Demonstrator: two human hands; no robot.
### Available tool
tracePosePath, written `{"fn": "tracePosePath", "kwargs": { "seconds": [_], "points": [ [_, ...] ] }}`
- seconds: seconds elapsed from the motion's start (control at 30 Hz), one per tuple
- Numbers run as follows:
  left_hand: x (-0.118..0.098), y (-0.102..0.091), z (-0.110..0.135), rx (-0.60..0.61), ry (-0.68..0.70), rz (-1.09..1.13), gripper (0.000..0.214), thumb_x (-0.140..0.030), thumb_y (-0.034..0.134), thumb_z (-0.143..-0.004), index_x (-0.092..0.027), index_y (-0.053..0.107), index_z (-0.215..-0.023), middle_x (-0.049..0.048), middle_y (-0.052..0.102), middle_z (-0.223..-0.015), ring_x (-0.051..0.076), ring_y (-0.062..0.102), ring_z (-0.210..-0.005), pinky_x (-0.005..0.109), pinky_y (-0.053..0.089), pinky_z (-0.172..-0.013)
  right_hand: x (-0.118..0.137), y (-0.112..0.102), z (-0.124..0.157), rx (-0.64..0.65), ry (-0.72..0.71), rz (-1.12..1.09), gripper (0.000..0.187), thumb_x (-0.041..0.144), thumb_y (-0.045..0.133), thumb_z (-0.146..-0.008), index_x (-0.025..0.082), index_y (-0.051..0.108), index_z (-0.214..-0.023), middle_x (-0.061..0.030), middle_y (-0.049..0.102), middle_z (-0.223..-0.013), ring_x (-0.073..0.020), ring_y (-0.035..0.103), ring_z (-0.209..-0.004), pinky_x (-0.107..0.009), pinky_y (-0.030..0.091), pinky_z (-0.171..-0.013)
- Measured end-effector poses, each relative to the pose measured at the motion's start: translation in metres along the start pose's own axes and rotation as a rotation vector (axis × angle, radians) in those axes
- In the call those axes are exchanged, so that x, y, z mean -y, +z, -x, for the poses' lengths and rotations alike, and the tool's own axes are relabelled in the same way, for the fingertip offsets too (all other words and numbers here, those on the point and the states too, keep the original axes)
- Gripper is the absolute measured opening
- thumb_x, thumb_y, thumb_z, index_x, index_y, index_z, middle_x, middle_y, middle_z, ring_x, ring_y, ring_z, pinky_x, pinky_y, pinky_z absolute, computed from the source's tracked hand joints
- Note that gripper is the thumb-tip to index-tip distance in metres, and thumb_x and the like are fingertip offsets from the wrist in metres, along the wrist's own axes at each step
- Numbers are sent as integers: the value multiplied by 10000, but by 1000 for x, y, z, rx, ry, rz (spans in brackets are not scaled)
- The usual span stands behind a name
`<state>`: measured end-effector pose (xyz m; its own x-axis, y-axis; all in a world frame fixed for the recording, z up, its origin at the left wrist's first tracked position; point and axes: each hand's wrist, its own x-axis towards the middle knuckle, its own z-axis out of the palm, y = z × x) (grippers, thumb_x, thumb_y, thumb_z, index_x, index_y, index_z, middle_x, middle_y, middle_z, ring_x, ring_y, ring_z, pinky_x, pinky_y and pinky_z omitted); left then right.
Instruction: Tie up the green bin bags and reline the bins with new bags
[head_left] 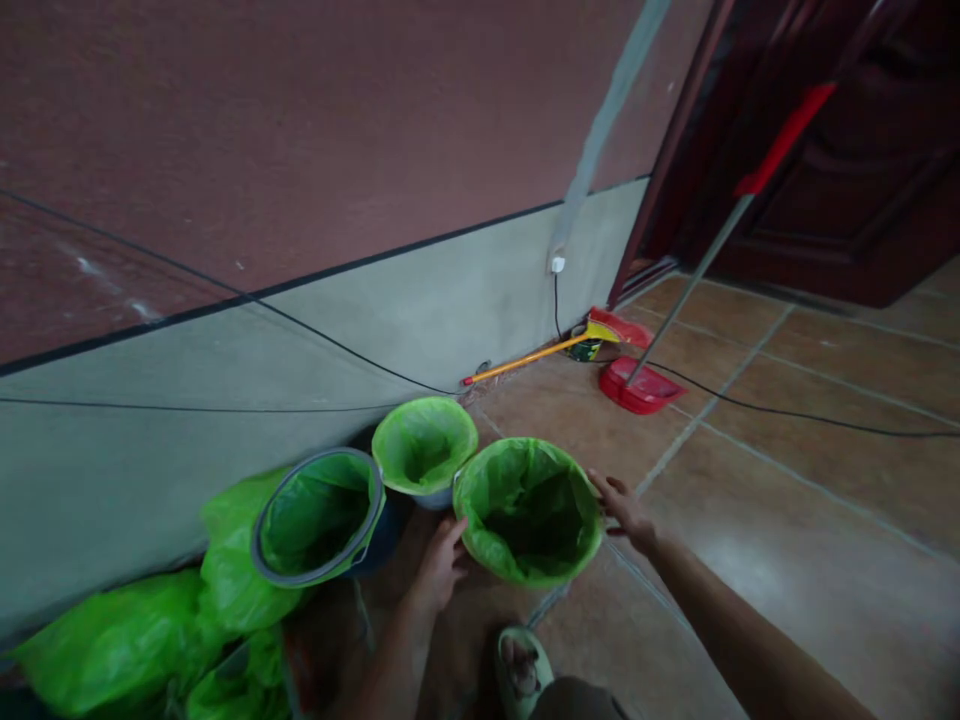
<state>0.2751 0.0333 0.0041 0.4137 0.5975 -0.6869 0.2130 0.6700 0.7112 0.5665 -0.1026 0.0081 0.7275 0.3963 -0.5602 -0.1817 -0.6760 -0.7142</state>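
Note:
A round bin lined with a green plastic bag [469,555] stands on the floor before me, its mouth facing up and its inside dark. On its left side is my left hand [441,565], fingers loosely extended at the rim. My right hand [626,512] has its fingers spread against the right rim. Neither hand visibly wraps around the bin. Just behind, near the wall, stands a smaller bin with a green liner [426,440]. Further left is a dark blue bucket with a grey rim [274,570], also lined in green.
Filled-looking green bags [112,640] lie at the lower left along the wall. A red long-handled dustpan [637,388], a broom with a yellow handle [532,357] and a small dark green can [585,347] are farther off. A black cable [810,418] crosses the tiles.

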Motion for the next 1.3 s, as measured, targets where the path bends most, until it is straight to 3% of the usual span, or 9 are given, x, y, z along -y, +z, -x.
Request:
{"fn": "tracePosePath", "kwargs": {
  "seconds": [0.07, 0.17, 0.23, 0.3, 0.53, 0.67, 0.9, 1.07, 1.3],
  "points": [
    [20, 3, 7, 30, -71, 98, 481, -478, 670, -749, -315, 555, -1187, 58, 633, -1293, 285, 595, -1172, 380, 487, -825, -32, 4, 33, 102, 52, -224, 770, 719, 567, -762, 259, 475, -1372, -161, 670, -1187, -298, 678, -1023, -389, 568, -690],
    [41, 16, 9, 104, -76, 250, 488, -377, 702, -719, -305, 544, -1175, 62, 653, -1232, 259, 619, -1122, 333, 493, -794, -73, 29, 77, 323, 132, -519, 687, 687, 657, -711, 279, 562, -1256, -129, 663, -1221, -292, 662, -1081, -394, 582, -762],
    [43, 28, 4, 138, -48, 276, 481, -345, 693, -722, -295, 538, -1175, 62, 651, -1232, 250, 619, -1121, 310, 485, -776, -84, 49, 91, 325, 137, -632, 653, 629, 721, -680, 303, 564, -1223, -98, 650, -1246, -290, 664, -1080, -400, 589, -775],
    [35, 42, -5, 162, -28, 256, 464, -335, 671, -736, -286, 533, -1177, 63, 640, -1259, 254, 604, -1153, 311, 477, -786, -82, 65, 86, 260, 120, -687, 607, 596, 738, -676, 300, 564, -1177, -72, 687, -1142, -276, 681, -1029, -392, 592, -764],
    [-23, 94, -47, 186, -29, 126, 435, -332, 621, -792, -306, 522, -1214, 35, 539, -1425, 246, 454, -1347, 471, 343, -1061, -28, 74, 1, 113, 28, -853, 439, 412, 781, -675, 227, 555, -1003, 20, 674, -736, -146, 655, -654, -260, 563, -623],
    [-54, 112, -71, 170, 44, 126, 416, -387, 640, -775, -307, 557, -1175, 33, 474, -1484, 276, 416, -1380, 511, 319, -1089, 14, 79, -39, 105, -1, -885, 322, 316, 747, -725, 203, 535, -939, 34, 630, -628, -122, 602, -526, -238, 543, -543],
    [-85, 119, -112, 170, 106, 173, 424, -387, 626, -775, -299, 560, -1185, 41, 489, -1475, 269, 441, -1364, 473, 341, -1084, 70, 102, -85, 81, 44, -800, 107, 233, 605, -851, 175, 535, -907, 26, 614, -574, -113, 566, -451, -217, 518, -471],
    [-98, 122, -130, 127, 135, 206, 366, -376, 585, -807, -294, 563, -1163, 32, 505, -1463, 255, 442, -1365, 430, 370, -1055, 86, 119, -105, 76, 6, -753, 86, 234, 600, -858, 176, 538, -869, 37, 605, -551, -101, 563, -438, -196, 509, -458],
    [-109, 113, -137, 127, 183, 186, 394, -396, 593, -809, -294, 558, -1188, 29, 482, -1484, 259, 443, -1358, 400, 405, -1017, 100, 142, -112, 82, -18, -732, 103, 250, 617, -850, 175, 547, -848, 49, 583, -526, -91, 539, -415, -184, 493, -431]
  ]
}}
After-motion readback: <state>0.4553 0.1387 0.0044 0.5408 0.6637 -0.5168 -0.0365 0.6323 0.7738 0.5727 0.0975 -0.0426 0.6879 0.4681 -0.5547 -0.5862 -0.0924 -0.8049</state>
